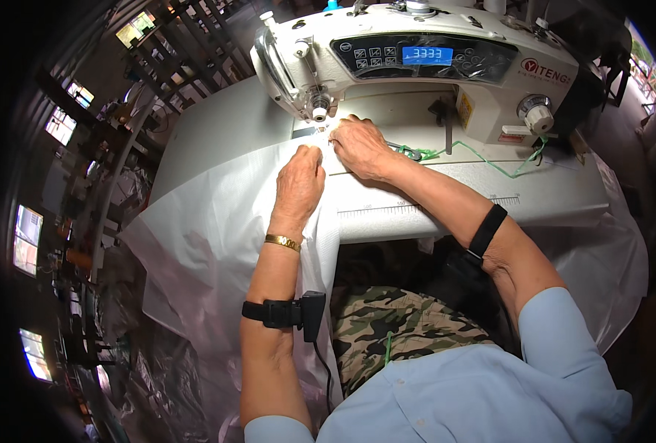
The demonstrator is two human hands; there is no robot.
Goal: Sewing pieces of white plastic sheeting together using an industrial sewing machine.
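A white sewing machine (416,52) stands in front of me, its lamp lighting the needle area (320,130). A thin, pale white fabric (217,192) spreads over the table's left part and hangs down past its front edge. My left hand (301,181) is closed on this fabric just in front of the needle, fingers pressed together. My right hand (361,148) lies right beside the needle with curled fingers, pinching the fabric's edge; the fingertips are partly lost in glare. Beside my right wrist lie thread snips (409,152) tied to a green cord (483,150).
The grey machine table (225,125) has a ruler scale (387,209) along its front edge. A knob (539,118) sits on the machine's right end. More translucent sheeting (594,258) hangs at the right. Racks (173,59) stand at the far left. A cable (322,362) runs from my left forearm band.
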